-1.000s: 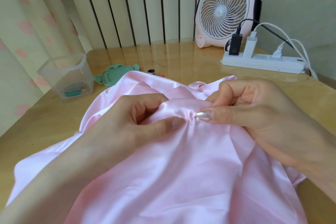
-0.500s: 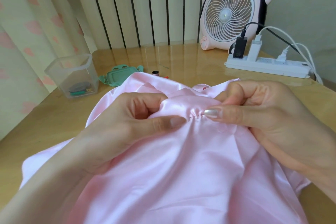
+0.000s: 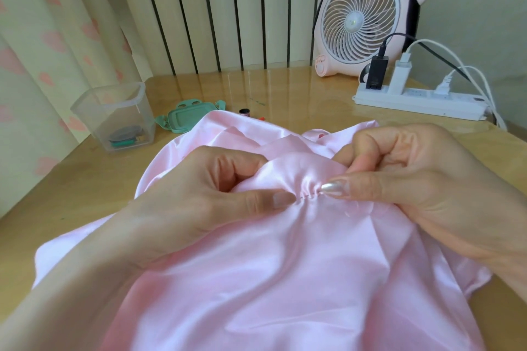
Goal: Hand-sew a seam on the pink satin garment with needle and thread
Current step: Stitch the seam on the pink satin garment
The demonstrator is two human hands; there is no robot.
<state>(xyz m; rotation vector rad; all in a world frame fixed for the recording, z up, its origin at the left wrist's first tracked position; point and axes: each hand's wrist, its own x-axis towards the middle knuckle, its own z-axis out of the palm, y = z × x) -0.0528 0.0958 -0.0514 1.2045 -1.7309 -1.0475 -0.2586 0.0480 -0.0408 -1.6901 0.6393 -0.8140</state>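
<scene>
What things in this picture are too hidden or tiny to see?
Head view:
- Needle: not visible; the right hand pinching the pink garment may cover it.
- Thread: too thin to see.
- Things inside the clear box: blurred by its cloudy wall.
- Garment's lower part: cut off by the bottom edge.

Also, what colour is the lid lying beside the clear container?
Mint green; the lid lies flat beside the clear container, seen in the head view.

bare table (image 3: 299, 94) behind the garment (image 3: 285, 279), container (image 3: 114, 117) far left, power strip (image 3: 419, 100) far right
</scene>
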